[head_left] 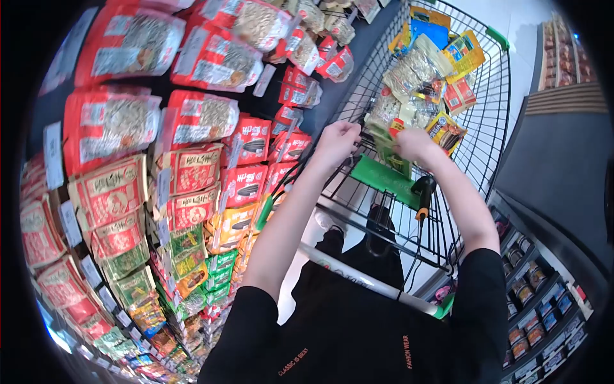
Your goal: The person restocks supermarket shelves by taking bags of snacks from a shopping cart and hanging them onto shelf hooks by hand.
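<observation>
Green packet (384, 147) stands at the near end of the pile in the cart (491, 115), its upper part meeting the right hand (414, 144). That hand's fingers are bent around the packet's right edge, grasping it. To the left, the left hand (338, 143) is at the cart's left rim, fingers curled; whether they grip anything, I cannot tell.

Just right of the right hand lies a yellow-and-black pack (446, 133). Beyond the hands, clear bags (412, 69) fill the middle of the pile, with a red pack (459, 96) to their right, and a blue pack (430, 32) and a yellow pack (465, 55) at the far end.

On the near side of the green packet is a green panel (381, 178), with a black-and-orange device (423, 192) at its right end. Nearer still runs the push bar (352, 275).

Red bags (131, 121) and tan packs (109, 185) hang in rows on the left; jars (536, 275) stand on shelves at near right.
</observation>
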### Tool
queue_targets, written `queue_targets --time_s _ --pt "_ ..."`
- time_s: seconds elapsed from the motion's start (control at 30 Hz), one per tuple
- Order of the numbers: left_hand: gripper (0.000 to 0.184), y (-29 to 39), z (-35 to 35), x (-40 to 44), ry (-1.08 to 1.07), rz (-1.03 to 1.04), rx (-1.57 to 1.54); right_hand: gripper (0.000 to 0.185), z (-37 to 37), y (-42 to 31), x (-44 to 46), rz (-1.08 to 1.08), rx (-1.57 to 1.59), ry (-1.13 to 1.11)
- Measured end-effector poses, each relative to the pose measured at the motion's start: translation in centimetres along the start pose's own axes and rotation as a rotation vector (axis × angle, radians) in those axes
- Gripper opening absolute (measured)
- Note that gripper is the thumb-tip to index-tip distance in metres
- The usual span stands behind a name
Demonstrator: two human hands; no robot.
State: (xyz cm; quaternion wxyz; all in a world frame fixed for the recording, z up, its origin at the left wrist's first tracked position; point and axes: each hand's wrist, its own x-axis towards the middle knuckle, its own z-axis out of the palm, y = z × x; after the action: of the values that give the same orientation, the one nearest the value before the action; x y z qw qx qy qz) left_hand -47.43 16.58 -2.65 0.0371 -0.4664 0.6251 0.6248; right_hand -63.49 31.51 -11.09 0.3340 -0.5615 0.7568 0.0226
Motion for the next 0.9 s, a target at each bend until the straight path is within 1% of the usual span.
queue_targets --time_s 0.07,0.1,0.13,0.17,0.2,0.23,0.27,0.3,0.33,0.37,0.4,0.43,0.47,0.5,0.53,0.57,0.6,0.63,0.67,0.73,0.77,0.8,0.83,0.87,0.9 --pt "0.021 0.7 -2.2 -4.6 -0.009 0.075 -0.275 0.029 -3.6 -0.2 -3.3 0.009 0.12 0.057" --pt "0.017 0.0 -3.4 -6.6 -0.005 0.181 -0.293 0.031 -6.4 -0.7 -6.0 -0.057 0.218 0.194" --pt "0.018 0.1 -4.5 -9.4 -0.009 0.206 -0.368 0.033 -9.1 -1.5 -9.3 -0.116 0.316 0.331" --pt "0.019 -0.1 -5.3 -11.9 -0.002 0.207 -0.419 0.033 -11.8 -2.9 -12.4 -0.05 0.414 0.337" --pt "0.021 -1.3 -6.0 -14.2 -0.052 0.206 -0.509 0.033 -13.6 -4.3 -15.4 0.026 0.512 0.342" --pt "0.024 -2.5 -6.7 -15.5 -0.11 0.21 -0.599 0.031 -14.2 -6.0 -17.9 -0.009 0.71 0.403" --pt "0.03 -3.2 -7.1 -16.6 -0.183 0.163 -0.735 0.029 -14.8 -7.9 -20.1 -0.053 0.907 0.462" --pt "0.036 -4.0 -7.5 -17.9 -0.255 0.104 -0.871 0.026 -15.4 -9.7 -22.2 -0.162 0.974 0.466" --pt "0.042 -3.5 -7.9 -19.5 -0.325 0.043 -1.013 0.024 -15.3 -12.0 -23.6 -0.266 1.028 0.561" --pt "0.059 -2.7 -8.2 -21.4 -0.428 0.057 -1.193 0.023 -15.6 -14.3 -24.5 -0.448 0.965 0.639" --pt "0.076 -3.5 -9.4 -21.5 -0.691 -0.022 -1.364 0.023 -15.1 -16.3 -25.1 -0.581 1.005 0.697" --pt "0.084 -4.8 -9.8 -21.9 -0.825 0.031 -1.348 0.025 -14.6 -18.4 -25.9 -0.626 1.155 0.596" --pt "0.092 -6.1 -10.1 -22.3 -0.952 0.091 -1.327 0.027 -13.3 -20.7 -25.7 -0.694 1.233 0.615" --pt "0.104 -7.2 -10.2 -22.6 -1.17 0.235 -1.341 0.025 -11.6 -22.4 -25.3 -0.727 1.3 0.552" --pt "0.089 -5.4 -10.9 -25.8 -0.963 0.148 -1.48 0.024 -11.0 -25.0 -24.8 -0.791 1.332 0.476" --pt "0.079 -6.5 -11.4 -26.7 -0.758 0.256 -1.409 0.026 -10.3 -26.5 -24.1 -0.834 1.283 0.368" --pt "0.07 -8.1 -12.1 -27.3 -0.542 0.343 -1.341 0.025 -8.9 -27.7 -23.5 -0.77 1.277 0.304" --pt "0.056 -9.9 -13.4 -26.4 -0.681 0.26 -1.597 0.025 -7.6 -28.5 -22.8 -0.716 1.258 0.246" --pt "0.05 -9.8 -16.0 -28.4 -0.548 0.191 -1.522 0.024 -7.5 -29.7 -22.0 -0.667 1.233 0.194" --pt "0.046 -9.9 -20.5 -32.2 -0.313 0.134 -1.441 0.025 -7.9 -33.4 -21.4 -0.497 1.148 0.115" --pt "0.046 -11.0 -22.0 -33.3 -0.165 0.272 -1.346 0.026 -7.8 -35.0 -21.1 -0.414 1.118 0.107" --pt "0.045 -12.0 -23.2 -34.3 -0.018 0.401 -1.241 0.026 -7.6 -36.2 -21.0 -0.431 1.113 0.078" --pt "0.045 -13.1 -24.3 -35.0 0.073 0.365 -1.303 0.027 -7.4 -37.2 -20.8 -0.448 1.106 0.047" --pt "0.045 -14.6 -25.4 -35.6 0.045 0.437 -1.359 0.028 -7.1 -37.9 -20.7 -0.462 1.1 0.012" --pt "0.046 -16.4 -26.4 -36.1 0.021 0.505 -1.415 0.026 -7.0 -37.9 -20.4 -0.449 1.037 0.026"
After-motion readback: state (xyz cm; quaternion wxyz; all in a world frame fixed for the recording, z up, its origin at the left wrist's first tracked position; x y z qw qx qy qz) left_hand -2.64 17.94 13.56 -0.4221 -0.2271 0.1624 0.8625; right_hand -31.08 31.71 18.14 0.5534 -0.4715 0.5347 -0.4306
